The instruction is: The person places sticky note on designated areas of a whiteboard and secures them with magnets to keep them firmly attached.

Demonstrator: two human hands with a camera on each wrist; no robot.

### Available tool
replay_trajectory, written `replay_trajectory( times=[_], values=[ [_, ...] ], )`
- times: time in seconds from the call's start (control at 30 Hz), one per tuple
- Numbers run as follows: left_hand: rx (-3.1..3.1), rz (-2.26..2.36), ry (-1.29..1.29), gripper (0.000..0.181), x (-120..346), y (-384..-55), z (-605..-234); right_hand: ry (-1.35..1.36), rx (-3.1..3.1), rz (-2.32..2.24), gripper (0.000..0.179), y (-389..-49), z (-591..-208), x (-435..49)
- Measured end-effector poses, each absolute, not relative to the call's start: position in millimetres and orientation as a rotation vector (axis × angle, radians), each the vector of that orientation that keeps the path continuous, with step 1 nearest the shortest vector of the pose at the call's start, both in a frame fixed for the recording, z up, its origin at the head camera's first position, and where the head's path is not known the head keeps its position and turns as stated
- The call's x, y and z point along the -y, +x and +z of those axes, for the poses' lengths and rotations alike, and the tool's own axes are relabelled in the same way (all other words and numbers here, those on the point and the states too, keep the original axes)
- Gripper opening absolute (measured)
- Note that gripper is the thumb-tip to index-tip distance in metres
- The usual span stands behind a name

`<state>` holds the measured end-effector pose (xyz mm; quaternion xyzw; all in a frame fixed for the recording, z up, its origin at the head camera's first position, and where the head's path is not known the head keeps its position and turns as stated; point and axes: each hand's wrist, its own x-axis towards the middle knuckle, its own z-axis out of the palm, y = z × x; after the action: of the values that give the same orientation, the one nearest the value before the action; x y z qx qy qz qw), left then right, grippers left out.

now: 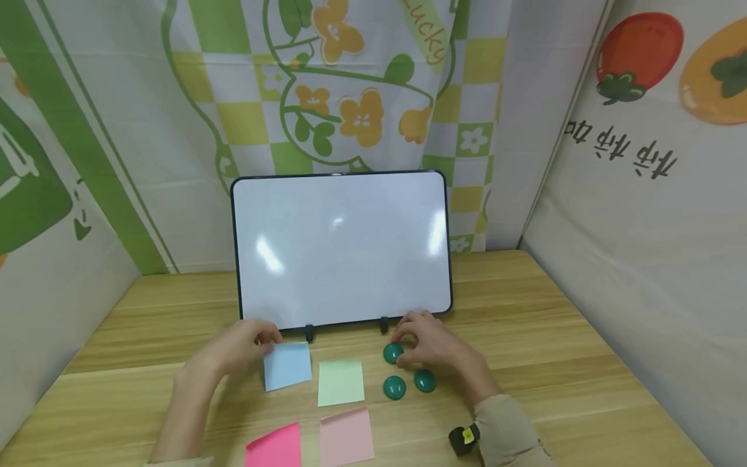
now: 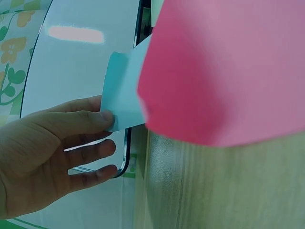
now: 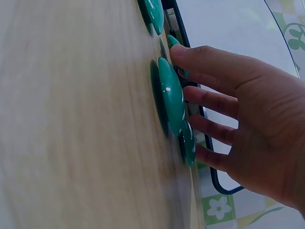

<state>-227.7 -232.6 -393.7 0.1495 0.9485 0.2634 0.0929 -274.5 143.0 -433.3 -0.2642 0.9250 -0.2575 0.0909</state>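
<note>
My left hand (image 1: pixel 248 347) pinches the upper left corner of a light blue sticky note (image 1: pixel 288 366) between thumb and index finger; the left wrist view shows the note (image 2: pixel 125 90) hanging from that grip. My right hand (image 1: pixel 430 340) has thumb and index finger at either side of a green domed magnet (image 1: pixel 392 353), just below the whiteboard (image 1: pixel 344 253). The right wrist view has the thumb on this magnet (image 3: pixel 172 40), its far side hidden by the fingers. More green magnets (image 1: pixel 394 387) lie on the table under and beside that hand.
The whiteboard leans upright on small black feet (image 1: pixel 309 333) before a patterned curtain. A pale green note (image 1: pixel 341 383), a light pink note (image 1: pixel 347 438) and a hot pink note (image 1: pixel 274 447) lie on the wooden table (image 1: pixel 583 402). The hot pink note's edge curls up.
</note>
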Motion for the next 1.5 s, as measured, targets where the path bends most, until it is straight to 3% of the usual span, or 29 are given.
replay_trajectory(
  times=[1.5],
  values=[
    [-3.126, 0.646, 0.409, 0.018, 236, -231, -386, -0.998, -2.816, -0.759, 0.033, -271, -417, -132]
  ],
)
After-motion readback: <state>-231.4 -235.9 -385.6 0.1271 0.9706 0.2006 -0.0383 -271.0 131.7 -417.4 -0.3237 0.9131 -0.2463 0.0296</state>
